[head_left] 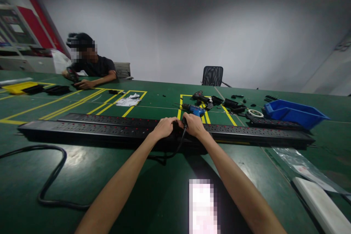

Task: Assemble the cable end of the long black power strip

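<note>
Two long black power strips with rows of sockets and small red marks lie side by side across the table: the near power strip (87, 129) and the far power strip (94, 118). My left hand (163, 127) is closed over the middle of the near strip, its index finger reaching toward my right hand. My right hand (194, 125) is closed around the black end of a cable (182, 139), just above the strips. That cable hangs down in front of the near strip. Both hands almost meet; the fingertips' undersides are hidden. A blue power drill (194, 109) lies just beyond my right hand.
On the right stand a blue bin (297, 113), a tape roll (255, 113) and black plastic parts (233, 105). A second drill (201, 97) lies farther back. A thick black cable (52, 177) curves at left. A co-worker (94, 64) sits across the green table (159, 97).
</note>
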A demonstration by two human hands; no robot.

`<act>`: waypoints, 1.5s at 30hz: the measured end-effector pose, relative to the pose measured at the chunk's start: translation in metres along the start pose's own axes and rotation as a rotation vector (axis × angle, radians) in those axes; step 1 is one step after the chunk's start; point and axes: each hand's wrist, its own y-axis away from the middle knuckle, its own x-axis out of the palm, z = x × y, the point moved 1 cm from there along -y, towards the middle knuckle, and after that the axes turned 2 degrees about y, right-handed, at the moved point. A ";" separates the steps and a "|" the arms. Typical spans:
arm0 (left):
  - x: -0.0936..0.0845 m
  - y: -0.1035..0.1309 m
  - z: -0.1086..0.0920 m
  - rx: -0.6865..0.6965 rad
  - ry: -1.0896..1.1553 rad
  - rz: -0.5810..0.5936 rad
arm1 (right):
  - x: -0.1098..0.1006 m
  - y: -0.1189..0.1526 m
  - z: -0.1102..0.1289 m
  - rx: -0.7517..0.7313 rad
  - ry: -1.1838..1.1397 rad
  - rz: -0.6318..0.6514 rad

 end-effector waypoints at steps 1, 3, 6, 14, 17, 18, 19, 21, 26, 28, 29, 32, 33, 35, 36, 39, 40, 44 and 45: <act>0.000 0.000 -0.001 -0.004 -0.001 -0.001 | 0.000 0.003 -0.003 0.018 -0.025 -0.021; 0.000 0.000 -0.001 -0.005 -0.007 -0.010 | 0.001 0.008 -0.009 0.041 -0.084 -0.052; 0.001 0.000 0.000 0.005 -0.013 -0.007 | 0.001 0.014 -0.018 0.063 -0.185 -0.038; 0.004 -0.001 0.004 0.018 -0.010 -0.014 | -0.027 0.019 -0.042 0.036 -0.306 0.298; 0.005 -0.001 0.004 0.011 -0.007 -0.011 | -0.040 0.024 -0.051 0.044 -0.308 0.416; 0.005 -0.001 0.004 0.008 -0.008 -0.011 | -0.044 0.026 -0.054 0.049 -0.311 0.453; 0.005 -0.002 0.004 0.007 -0.011 -0.010 | -0.048 0.028 -0.056 0.053 -0.315 0.487; 0.005 -0.002 0.005 0.003 -0.015 -0.008 | -0.055 0.032 -0.059 0.060 -0.333 0.538; 0.004 -0.001 0.003 -0.002 -0.021 -0.003 | -0.070 0.035 -0.061 0.055 -0.388 0.629; 0.003 0.000 0.002 -0.001 -0.023 -0.009 | -0.071 0.035 -0.061 0.054 -0.397 0.640; 0.002 0.000 0.001 0.000 -0.024 -0.012 | -0.071 0.036 -0.062 0.054 -0.404 0.639; 0.002 0.001 0.000 0.006 -0.025 -0.006 | -0.069 0.036 -0.062 0.043 -0.452 0.636; 0.002 0.001 0.000 0.006 -0.027 -0.005 | -0.069 0.037 -0.062 0.036 -0.479 0.638; 0.002 0.001 0.000 0.003 -0.033 -0.008 | -0.068 0.036 -0.062 0.019 -0.530 0.635; 0.002 0.000 -0.001 0.001 -0.036 -0.012 | -0.067 0.035 -0.063 0.019 -0.540 0.623; 0.003 0.000 -0.001 0.012 -0.046 -0.013 | -0.061 0.031 -0.071 0.098 -0.460 0.507; 0.003 0.000 -0.001 0.017 -0.048 -0.013 | -0.057 0.029 -0.074 0.149 -0.402 0.447; 0.004 0.000 0.000 0.017 -0.061 -0.014 | -0.033 0.029 -0.090 0.343 -0.163 0.227; 0.005 0.000 0.001 0.018 -0.066 -0.010 | -0.027 0.030 -0.093 0.374 -0.117 0.210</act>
